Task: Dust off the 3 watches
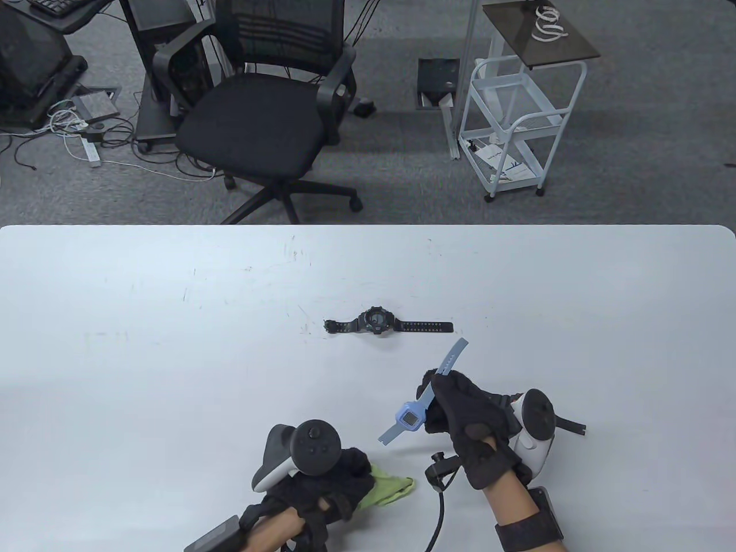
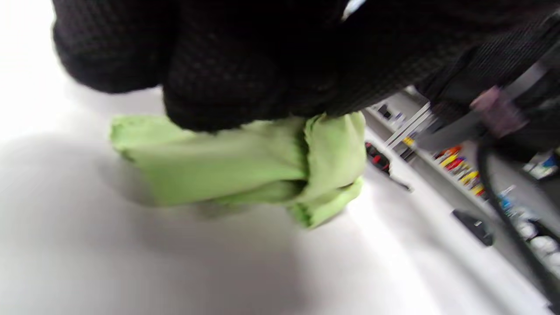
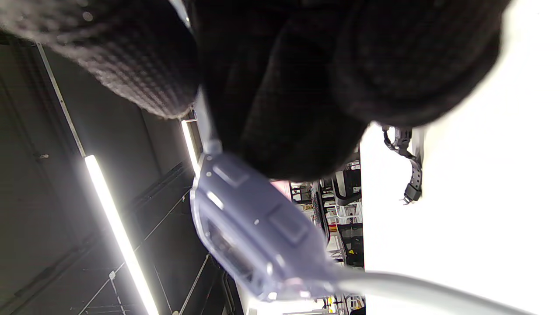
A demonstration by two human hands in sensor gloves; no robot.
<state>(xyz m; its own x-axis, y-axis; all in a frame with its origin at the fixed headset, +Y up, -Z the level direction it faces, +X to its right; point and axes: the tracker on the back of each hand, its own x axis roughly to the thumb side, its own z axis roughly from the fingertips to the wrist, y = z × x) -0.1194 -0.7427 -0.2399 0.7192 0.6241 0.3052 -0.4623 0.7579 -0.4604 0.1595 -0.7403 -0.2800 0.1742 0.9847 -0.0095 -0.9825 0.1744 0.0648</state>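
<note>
My right hand holds a light blue watch by its strap, lifted above the table near the front. Its face points up and one strap end sticks out past my fingers. In the right wrist view the blue watch case hangs just below my gloved fingers. A black watch lies flat and stretched out at the table's middle, beyond the right hand; its strap shows there too. My left hand grips a crumpled green cloth against the table; the green cloth bulges out under its fingers.
A black cable with a connector lies between my hands. The white table ends at a far edge, with an office chair and a white wire cart on the floor behind it.
</note>
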